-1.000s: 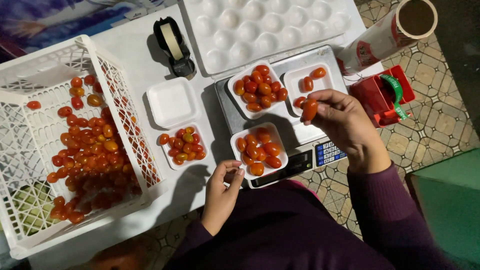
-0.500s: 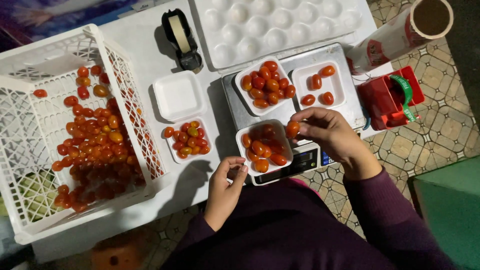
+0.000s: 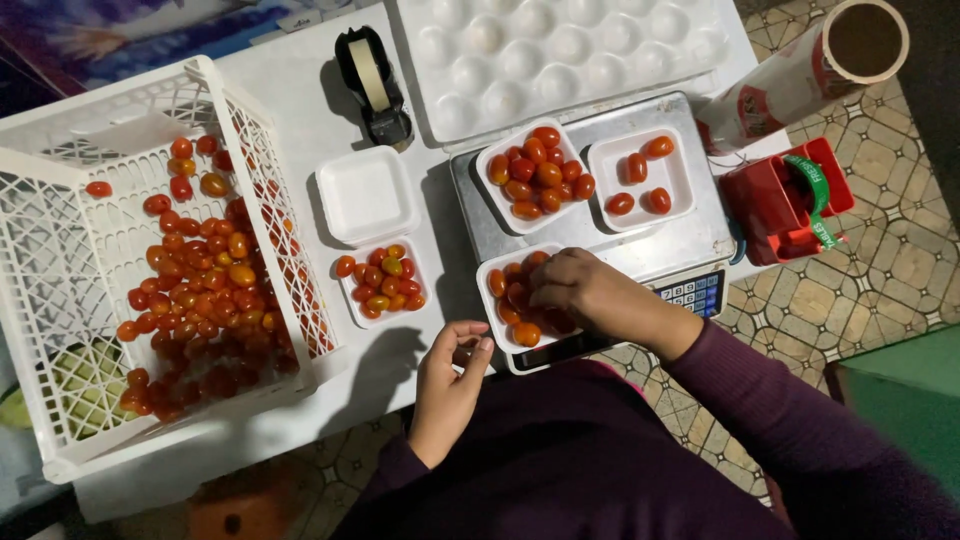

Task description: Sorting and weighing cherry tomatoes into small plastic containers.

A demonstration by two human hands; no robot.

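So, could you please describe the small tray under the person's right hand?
The small tray is a white, foam-looking dish with rounded corners, lying flat on the front of the scale. It holds red and orange cherry tomatoes. The right hand rests over its right half, fingers among the tomatoes.

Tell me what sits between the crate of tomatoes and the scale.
In the head view, two small white trays lie between the crate and the scale: an empty tray and, nearer the person, a tray of tomatoes.

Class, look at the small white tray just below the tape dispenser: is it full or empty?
Empty. The small white tray shows only its bare white bottom, while the tray below it holds cherry tomatoes.
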